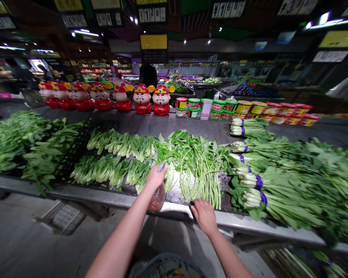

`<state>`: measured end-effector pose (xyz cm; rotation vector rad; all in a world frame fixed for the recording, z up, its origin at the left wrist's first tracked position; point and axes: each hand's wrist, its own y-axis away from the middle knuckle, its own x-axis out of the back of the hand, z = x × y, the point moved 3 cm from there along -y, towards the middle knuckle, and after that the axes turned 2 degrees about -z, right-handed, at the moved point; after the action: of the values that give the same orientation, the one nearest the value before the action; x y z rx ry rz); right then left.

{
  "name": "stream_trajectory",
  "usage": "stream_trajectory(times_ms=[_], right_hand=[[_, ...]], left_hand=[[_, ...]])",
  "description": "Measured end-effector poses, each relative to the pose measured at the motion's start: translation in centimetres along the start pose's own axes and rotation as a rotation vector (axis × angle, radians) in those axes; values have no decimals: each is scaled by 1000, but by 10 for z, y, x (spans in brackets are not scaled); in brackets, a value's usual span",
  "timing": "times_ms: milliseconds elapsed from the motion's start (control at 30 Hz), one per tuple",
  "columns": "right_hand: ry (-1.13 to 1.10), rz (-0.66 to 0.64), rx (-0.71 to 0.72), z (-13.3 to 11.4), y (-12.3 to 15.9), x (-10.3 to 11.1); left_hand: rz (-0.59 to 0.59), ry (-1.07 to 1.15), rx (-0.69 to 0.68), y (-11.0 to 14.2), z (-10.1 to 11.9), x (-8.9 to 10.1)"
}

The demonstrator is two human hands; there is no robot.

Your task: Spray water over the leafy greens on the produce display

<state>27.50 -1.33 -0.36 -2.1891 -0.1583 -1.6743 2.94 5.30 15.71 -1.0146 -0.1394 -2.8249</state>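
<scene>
My left hand (156, 178) is closed above the display's front edge. From its top sticks a slim grey object (161, 166) whose kind I cannot make out. A clear plastic bag (157, 199) with something reddish inside hangs under the same hand. My right hand (205, 217) rests at the metal front rail (176, 208), its fingers stretched toward the stem ends of the loose leafy greens (198, 170). Left of these greens lie two rows of small bok choy (113, 170). Leafy bunches tied with purple tape (259, 181) are stacked on the right.
Red figurine jars (142, 99) and stacked tubs (246, 107) line the shelf behind. More leafy greens (14, 135) fill the left side. A crate (65, 218) lies on the floor below. Price signs (152, 14) hang overhead, and a person (147, 74) stands in the background.
</scene>
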Motion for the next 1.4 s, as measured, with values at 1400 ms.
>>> stream_trajectory(times_ms=[1400], right_hand=[[-192,-96,43,-125,-92,6]], left_hand=[[84,133,-19,-32,-118,126]])
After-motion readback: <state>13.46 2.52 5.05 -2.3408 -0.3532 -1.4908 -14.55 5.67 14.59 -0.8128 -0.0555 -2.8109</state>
